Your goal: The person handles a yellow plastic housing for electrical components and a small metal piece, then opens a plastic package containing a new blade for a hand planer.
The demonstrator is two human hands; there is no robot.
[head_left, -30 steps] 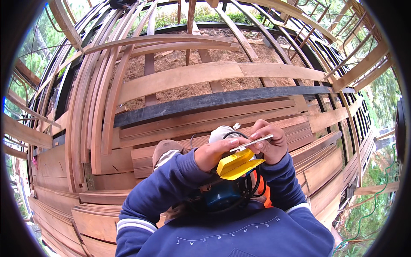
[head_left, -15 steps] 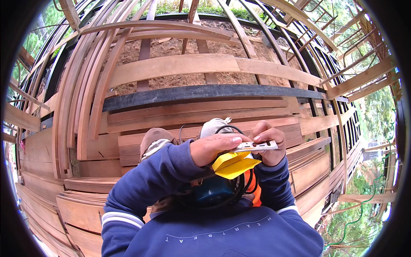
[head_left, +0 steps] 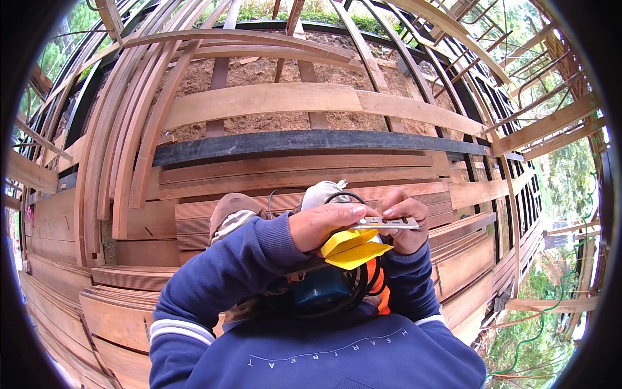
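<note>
In front of my chest both hands are closed around a slotted metal plate (head_left: pixel 392 223), whitish and narrow with elongated holes. My left hand (head_left: pixel 321 223) grips its left end, the thumb lying along the top. A yellow folded piece (head_left: pixel 355 249) with an open flap hangs just beneath the plate, against the left fingers. It looks like card or a small box; I cannot tell which. My right hand (head_left: pixel 407 223) pinches the plate near its right end, with thumb and bent fingers. Some fingertips are hidden behind the plate.
Below my hands sit a dark teal tool-like object (head_left: pixel 321 287) and a looped black cable (head_left: pixel 374 279). Stacked timber boards (head_left: pixel 291 188) lie around my shoes. Ahead, a black beam (head_left: pixel 317 141) crosses over brown ground, and long loose planks (head_left: pixel 126 142) lean at left.
The metal plate has tilted, so its slotted face shows at a different angle. My right fingers have shifted slightly on it. The whole view has moved a little.
</note>
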